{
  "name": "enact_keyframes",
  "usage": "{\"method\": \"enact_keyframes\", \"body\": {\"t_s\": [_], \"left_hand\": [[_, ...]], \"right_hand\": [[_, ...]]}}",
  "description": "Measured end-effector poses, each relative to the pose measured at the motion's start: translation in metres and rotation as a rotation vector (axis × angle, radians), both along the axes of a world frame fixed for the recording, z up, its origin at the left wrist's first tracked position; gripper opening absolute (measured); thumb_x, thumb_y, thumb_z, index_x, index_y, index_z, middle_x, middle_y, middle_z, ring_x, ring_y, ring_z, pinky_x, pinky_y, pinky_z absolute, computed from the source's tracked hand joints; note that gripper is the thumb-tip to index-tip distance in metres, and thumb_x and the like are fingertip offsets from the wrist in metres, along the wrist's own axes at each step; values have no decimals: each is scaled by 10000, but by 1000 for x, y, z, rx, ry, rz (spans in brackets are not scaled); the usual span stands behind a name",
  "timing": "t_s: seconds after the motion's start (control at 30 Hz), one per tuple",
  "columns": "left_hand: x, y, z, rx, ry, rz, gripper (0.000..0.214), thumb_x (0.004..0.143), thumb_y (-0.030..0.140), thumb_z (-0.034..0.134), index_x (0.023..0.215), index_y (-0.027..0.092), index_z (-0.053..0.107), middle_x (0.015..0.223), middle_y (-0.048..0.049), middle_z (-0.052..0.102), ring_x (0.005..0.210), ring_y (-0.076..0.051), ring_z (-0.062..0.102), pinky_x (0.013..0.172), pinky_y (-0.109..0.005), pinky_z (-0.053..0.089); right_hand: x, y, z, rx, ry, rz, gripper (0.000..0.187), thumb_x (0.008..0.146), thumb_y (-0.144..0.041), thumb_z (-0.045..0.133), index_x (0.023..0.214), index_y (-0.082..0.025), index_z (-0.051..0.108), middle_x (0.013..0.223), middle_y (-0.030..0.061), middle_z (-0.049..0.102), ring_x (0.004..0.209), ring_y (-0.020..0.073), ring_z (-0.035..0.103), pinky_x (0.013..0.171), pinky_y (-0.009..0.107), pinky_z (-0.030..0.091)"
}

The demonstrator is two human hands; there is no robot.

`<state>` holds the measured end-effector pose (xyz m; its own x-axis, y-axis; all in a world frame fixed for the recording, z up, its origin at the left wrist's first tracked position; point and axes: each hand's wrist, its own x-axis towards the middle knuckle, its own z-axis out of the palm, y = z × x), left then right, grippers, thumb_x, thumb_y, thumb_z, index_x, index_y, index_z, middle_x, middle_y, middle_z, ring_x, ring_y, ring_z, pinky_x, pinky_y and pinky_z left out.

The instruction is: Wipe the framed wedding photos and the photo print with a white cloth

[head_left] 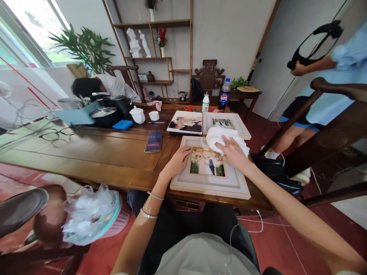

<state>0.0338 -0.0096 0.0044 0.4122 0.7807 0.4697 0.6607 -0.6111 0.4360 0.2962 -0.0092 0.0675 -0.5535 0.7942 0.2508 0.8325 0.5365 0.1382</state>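
A light wooden picture frame (210, 187) lies flat at the front edge of the table, with a small wedding photo (207, 162) inside its wide white border. My left hand (180, 161) rests on the frame's left side, fingers stretched out towards the photo. Bunched under my right hand (231, 152) is a white cloth (219, 137), pressed on the frame's upper right part. Just behind lies a second picture frame (242, 128) with another photo, partly covered by the cloth. A photo album (185, 123) with a picture on its cover sits to its left.
A phone (154, 141), blue box (122, 125), white teapot (137, 114) and glasses (56, 134) lie leftward. A cola bottle (224, 95) and white bottle (205, 102) stand behind. A bag-lined basket (114, 221) is on the floor. One person (344, 76) stands right; another (117, 88) sits across.
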Motion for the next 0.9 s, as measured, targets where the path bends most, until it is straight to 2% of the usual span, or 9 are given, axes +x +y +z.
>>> {"method": "enact_keyframes", "body": {"t_s": [0.07,0.17,0.23,0.33,0.47,0.57,0.67,0.8,0.9], "left_hand": [[0,0,0,1,-2,5,378,898,110,383,1217,118,585,1310,-125,562,1278,-219,455,1105,-435,352],[1,0,-1,-4,-2,12,384,896,105,375,1222,99,579,1311,-139,558,1276,-225,455,1101,-440,356],[1,0,-1,-4,0,10,384,895,103,375,1220,101,579,1311,-140,557,1277,-225,453,1101,-442,355],[1,1,-2,-1,-4,11,381,897,106,377,1222,115,576,1310,-133,558,1279,-219,452,1101,-441,354],[1,1,-3,7,-4,7,383,893,96,380,1220,122,577,1312,-122,558,1277,-215,454,1104,-427,354],[0,1,-3,9,3,2,389,888,85,378,1222,112,575,1317,-128,552,1281,-218,449,1106,-423,352],[0,0,-2,9,4,3,386,895,93,374,1227,114,571,1323,-128,549,1288,-219,442,1109,-434,344],[1,-1,-1,-3,-10,11,369,901,111,383,1210,116,585,1311,-130,558,1278,-218,455,1101,-432,356],[1,-1,1,-5,-19,11,365,900,120,391,1205,136,592,1306,-120,564,1275,-220,462,1091,-435,368]], "right_hand": [[-4,10,1,14,-23,-27,583,705,-7,487,1277,-117,523,1278,199,553,1346,346,292,1053,544,263],[-12,3,0,-39,-55,58,558,718,-6,458,1252,-143,544,1336,175,510,1317,359,325,1024,566,270],[-16,-16,2,-101,-54,140,561,705,13,436,1226,-154,561,1390,158,458,1309,344,341,1023,553,274],[-17,-56,10,-228,-36,234,558,688,24,423,1197,-149,571,1366,165,474,1313,319,349,1027,521,301],[-18,-114,29,-390,3,262,583,687,2,443,1231,-183,540,1313,171,513,1281,301,413,1019,490,358],[-17,-134,31,-410,32,259,595,681,-7,468,1243,-192,531,1315,173,515,1310,299,381,1049,498,332],[-11,-117,20,-340,26,202,615,652,15,489,1243,-155,528,1373,204,459,1348,313,316,1057,495,326],[3,-54,2,-139,-12,64,693,620,80,466,1281,-128,489,1374,203,468,1359,308,294,1077,508,279],[6,-9,-2,33,-6,-11,672,642,115,438,1261,-135,517,1431,177,413,1383,318,227,1081,547,228]]}}
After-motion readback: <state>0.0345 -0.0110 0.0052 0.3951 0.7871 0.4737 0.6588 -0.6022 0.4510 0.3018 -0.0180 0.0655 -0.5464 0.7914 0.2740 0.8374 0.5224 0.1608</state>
